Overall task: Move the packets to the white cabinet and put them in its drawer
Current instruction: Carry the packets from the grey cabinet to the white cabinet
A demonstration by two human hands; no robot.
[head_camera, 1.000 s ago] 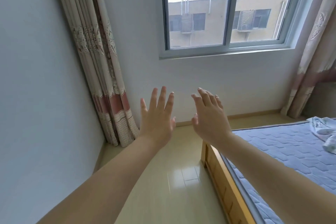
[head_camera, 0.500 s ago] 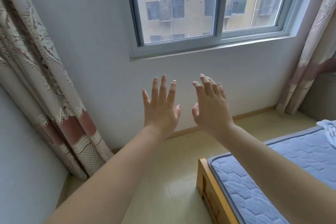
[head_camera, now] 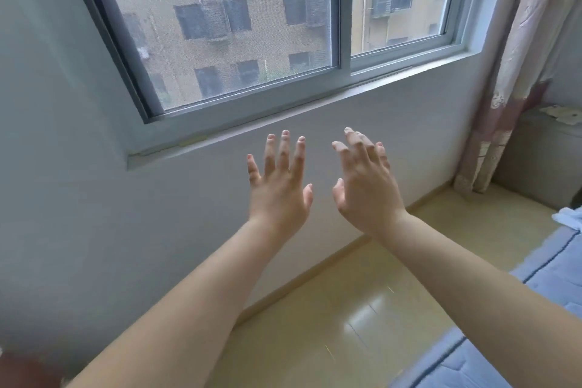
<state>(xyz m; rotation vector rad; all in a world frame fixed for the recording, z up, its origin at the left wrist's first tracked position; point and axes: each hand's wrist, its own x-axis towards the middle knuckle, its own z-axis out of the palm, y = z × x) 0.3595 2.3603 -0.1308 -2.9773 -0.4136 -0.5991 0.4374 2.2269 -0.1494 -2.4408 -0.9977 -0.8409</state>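
My left hand (head_camera: 278,186) and my right hand (head_camera: 365,186) are both stretched out in front of me, side by side, fingers spread and straight, holding nothing. They hover in front of the wall below a window. A pale cabinet (head_camera: 541,164) stands at the far right behind the curtain, and a few light, flat items (head_camera: 562,113) lie on its top; I cannot make out what they are. No drawer shows.
A sliding window (head_camera: 245,38) fills the upper view above a grey wall. A patterned curtain (head_camera: 510,72) hangs at the right. A bed with a blue quilted mattress (head_camera: 548,264) fills the lower right. Shiny beige floor (head_camera: 346,309) runs between wall and bed.
The view has swung to the right: the left curtain has left the view, the window looms closer, and the right cabinet has appeared. Both hands stay open and outstretched.
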